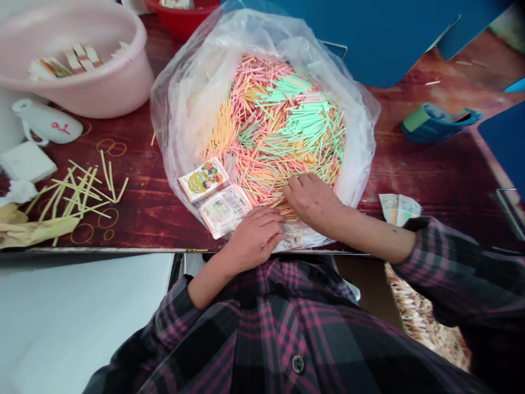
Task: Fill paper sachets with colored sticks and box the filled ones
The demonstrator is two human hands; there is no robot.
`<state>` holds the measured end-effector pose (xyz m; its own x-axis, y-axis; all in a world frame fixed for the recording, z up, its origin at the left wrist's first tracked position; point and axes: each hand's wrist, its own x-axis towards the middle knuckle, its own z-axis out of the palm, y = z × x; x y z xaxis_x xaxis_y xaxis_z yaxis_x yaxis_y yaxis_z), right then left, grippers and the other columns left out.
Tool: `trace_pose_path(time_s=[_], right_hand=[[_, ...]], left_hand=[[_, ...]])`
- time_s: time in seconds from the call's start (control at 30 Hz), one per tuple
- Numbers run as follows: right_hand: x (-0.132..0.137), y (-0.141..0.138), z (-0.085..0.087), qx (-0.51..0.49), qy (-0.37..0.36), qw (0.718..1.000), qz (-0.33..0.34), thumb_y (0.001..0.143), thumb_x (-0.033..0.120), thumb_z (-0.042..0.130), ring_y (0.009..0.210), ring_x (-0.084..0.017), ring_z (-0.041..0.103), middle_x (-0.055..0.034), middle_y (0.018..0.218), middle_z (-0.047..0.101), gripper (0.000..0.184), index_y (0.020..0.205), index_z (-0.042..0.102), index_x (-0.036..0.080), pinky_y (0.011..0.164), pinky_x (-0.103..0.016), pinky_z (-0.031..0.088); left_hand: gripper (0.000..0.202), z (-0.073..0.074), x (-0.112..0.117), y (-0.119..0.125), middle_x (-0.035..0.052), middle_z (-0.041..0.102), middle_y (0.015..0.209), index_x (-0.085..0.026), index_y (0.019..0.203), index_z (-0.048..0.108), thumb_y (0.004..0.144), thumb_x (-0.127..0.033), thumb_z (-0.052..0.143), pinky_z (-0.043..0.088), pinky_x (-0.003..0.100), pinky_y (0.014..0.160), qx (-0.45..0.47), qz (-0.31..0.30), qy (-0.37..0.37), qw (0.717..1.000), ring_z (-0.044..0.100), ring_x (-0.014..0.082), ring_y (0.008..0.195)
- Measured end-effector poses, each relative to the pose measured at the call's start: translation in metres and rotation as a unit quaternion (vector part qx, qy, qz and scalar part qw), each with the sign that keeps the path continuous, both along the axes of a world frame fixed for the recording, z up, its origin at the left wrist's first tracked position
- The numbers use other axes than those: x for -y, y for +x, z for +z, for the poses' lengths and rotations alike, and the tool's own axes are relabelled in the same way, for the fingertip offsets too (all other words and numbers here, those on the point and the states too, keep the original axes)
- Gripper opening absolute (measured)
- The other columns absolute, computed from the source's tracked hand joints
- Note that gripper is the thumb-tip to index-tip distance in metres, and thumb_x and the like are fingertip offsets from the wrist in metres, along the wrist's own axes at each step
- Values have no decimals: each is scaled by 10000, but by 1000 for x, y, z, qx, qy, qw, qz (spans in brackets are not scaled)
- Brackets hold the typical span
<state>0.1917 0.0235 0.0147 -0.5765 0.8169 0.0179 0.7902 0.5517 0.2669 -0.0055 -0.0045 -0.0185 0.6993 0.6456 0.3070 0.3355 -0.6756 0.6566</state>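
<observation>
A clear plastic bag point(192, 98) lies wide open on the table, heaped with thin pink, orange and mint-green sticks point(262, 137). My right hand point(314, 202) reaches in at the near edge of the heap, its fingers curled down and closed on some sticks. Beside it, my left hand point(258, 235) rests palm down at the bag's front rim, fingers bent and close together; what lies under them is hidden. Just left of that hand are two small printed packets, one with a yellow cartoon picture point(204, 179) and one whitish and see-through point(225, 209).
Left stand a pink basin point(98, 87) holding small packs, a white mug point(51, 120) on its side, loose yellow sticks point(82, 189) and rubber bands point(82, 233). A red basin point(184, 19) is behind. Rightward are a blue tape dispenser point(435, 128) and a printed wrapper point(397, 209).
</observation>
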Motion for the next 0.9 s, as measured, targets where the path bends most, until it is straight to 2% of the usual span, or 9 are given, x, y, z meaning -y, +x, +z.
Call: trace_pose_path(time_s=[0.17, 0.3, 0.4, 0.47, 0.53, 0.6, 0.63, 0.7, 0.9], right_hand=[[-7, 20, -5, -66, -49, 997, 6, 944, 67, 463, 914, -316, 608, -190, 964, 697, 225, 988, 682, 99, 781, -398, 425], [-25, 36, -6, -228, -79, 969, -54, 980, 168, 504, 858, -261, 616, -135, 962, 715, 152, 1003, 652, 137, 757, -356, 448], [-35, 41, 1, -392, -135, 905, -95, 1016, 338, 517, 741, -201, 586, -54, 859, 707, 213, 929, 644, 191, 704, -325, 451], [-36, 41, 7, -479, -186, 851, -108, 1032, 432, 485, 718, -178, 578, -25, 819, 696, 329, 875, 661, 204, 700, -317, 459], [-34, 39, 9, -531, -234, 807, -107, 1028, 497, 473, 715, -169, 577, -18, 800, 683, 405, 839, 674, 201, 703, -315, 467], [-30, 36, 7, -555, -269, 781, -97, 1009, 545, 490, 705, -165, 570, -16, 783, 663, 435, 820, 670, 197, 695, -315, 472], [-27, 35, 5, -563, -278, 773, -89, 1001, 560, 500, 712, -167, 573, -15, 785, 660, 437, 823, 667, 197, 701, -316, 478], [-24, 33, 0, -575, -287, 763, -69, 990, 577, 519, 751, -177, 595, -14, 804, 671, 426, 850, 664, 201, 736, -324, 497], [-24, 30, -14, -589, -270, 761, -29, 970, 537, 559, 815, -188, 623, -7, 836, 681, 349, 897, 644, 207, 785, -340, 522]], left_hand=[[207, 1, -3, -1, 96, 793, 1139, -201, 844, 688, 998, -263, 565, 496, 490, 1111, 0, -8, -13, 1000, 705, 243, 1161], [201, 2, -5, -3, 91, 799, 1111, -201, 830, 675, 996, -274, 588, 517, 478, 1085, 24, -16, -18, 999, 718, 241, 1130], [209, 7, -6, -6, 97, 798, 1099, -197, 832, 671, 1003, -277, 583, 550, 453, 1039, 44, -14, -33, 998, 726, 233, 1109], [203, 14, -9, -9, 120, 773, 1212, -199, 861, 681, 1010, -286, 574, 545, 459, 1062, 54, 1, -39, 998, 701, 242, 1192], [194, 23, -15, -10, 142, 656, 1451, -200, 892, 694, 1007, -306, 580, 473, 511, 1167, 56, 26, -15, 998, 575, 280, 1399], [195, 35, -24, -8, 118, 469, 1641, -196, 899, 704, 999, -320, 592, 340, 571, 1269, 52, 41, 29, 997, 352, 319, 1572], [195, 40, -29, -5, 97, 401, 1686, -195, 898, 707, 997, -318, 593, 286, 586, 1295, 47, 42, 48, 997, 256, 327, 1613], [184, 47, -40, 2, 71, 358, 1710, -197, 895, 703, 997, -297, 586, 249, 594, 1314, 34, 28, 65, 997, 190, 320, 1634], [184, 42, -53, 19, 117, 391, 1689, -181, 875, 668, 1000, -212, 537, 357, 535, 1282, 4, -52, 23, 998, 362, 275, 1575]])
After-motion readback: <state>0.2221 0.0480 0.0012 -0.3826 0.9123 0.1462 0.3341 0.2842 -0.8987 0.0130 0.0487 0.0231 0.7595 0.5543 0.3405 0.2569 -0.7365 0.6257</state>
